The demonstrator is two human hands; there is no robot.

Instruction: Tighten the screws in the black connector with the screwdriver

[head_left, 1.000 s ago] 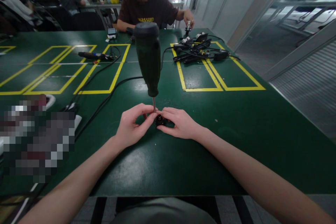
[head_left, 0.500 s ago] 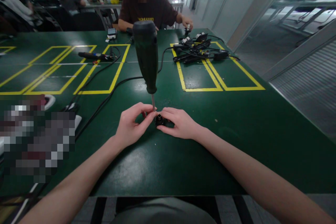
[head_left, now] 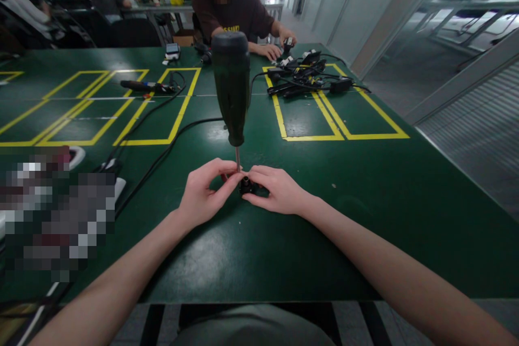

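A screwdriver [head_left: 231,86] with a thick dark green handle stands nearly upright before me, its thin metal shaft pointing down. My left hand [head_left: 206,189] pinches the lower end of the shaft between thumb and fingers; the tip is hidden behind them. Right beside it, my right hand [head_left: 275,189] has its thumb and fingers closed around a small black part [head_left: 245,186] with a round metal opening on top. The part rests on the green table [head_left: 259,259], and the two hands' fingertips almost meet over it.
Black devices with cables [head_left: 308,75] are heaped at the back right. A corded tool [head_left: 148,86] lies at the back left, and a cable [head_left: 178,130] crosses the table. Blurred-out items [head_left: 77,216] are at left. A person [head_left: 239,11] sits opposite, hands near the heap.
The screwdriver's handle has swung slightly right; my hands have stayed in place. The person opposite has shifted right and now has a second hand showing near the heap.
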